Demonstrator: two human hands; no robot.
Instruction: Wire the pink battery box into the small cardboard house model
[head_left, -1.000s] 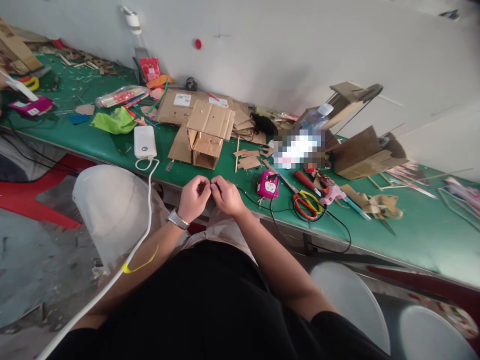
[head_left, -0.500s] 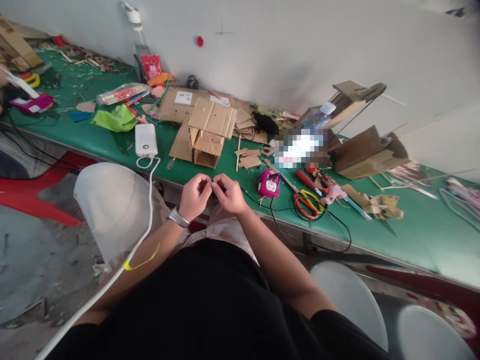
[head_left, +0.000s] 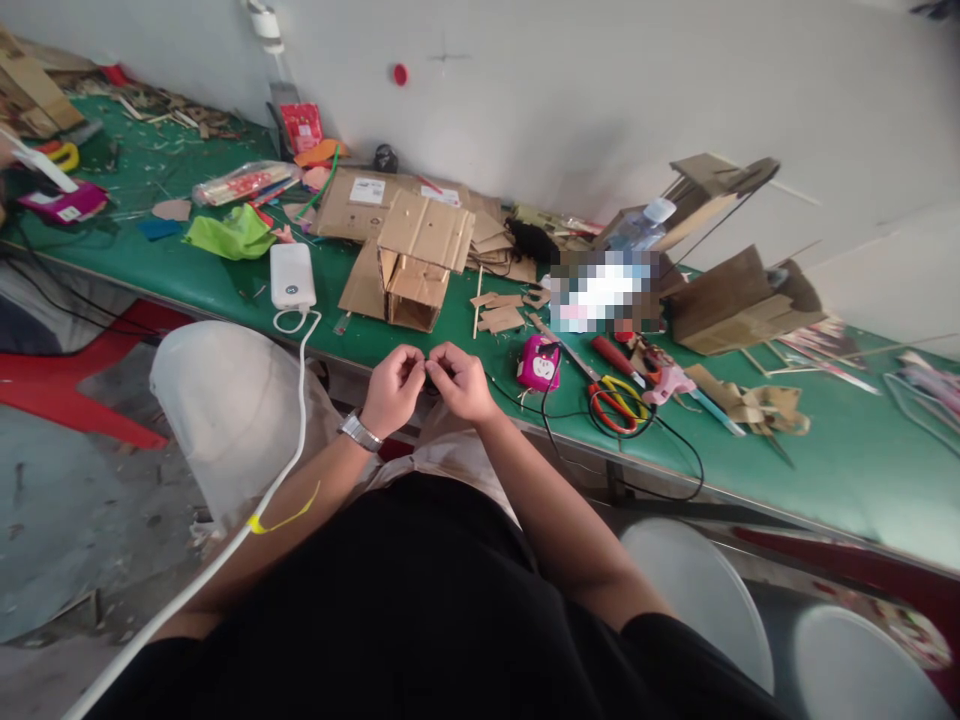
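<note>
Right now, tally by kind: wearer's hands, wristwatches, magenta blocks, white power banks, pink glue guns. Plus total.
Wearer's hands: 2, left hand and right hand
Wristwatch: 1
Magenta blocks: 2, near block and far-left block
White power bank: 1
Pink glue gun: 1
Total: 7

A brown cardboard structure (head_left: 424,232), open in front, stands on the green table (head_left: 862,450).

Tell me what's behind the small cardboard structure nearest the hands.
Behind the cardboard structure lies a cardboard sheet with two white labels; whatever the structure covers cannot be seen.
</note>
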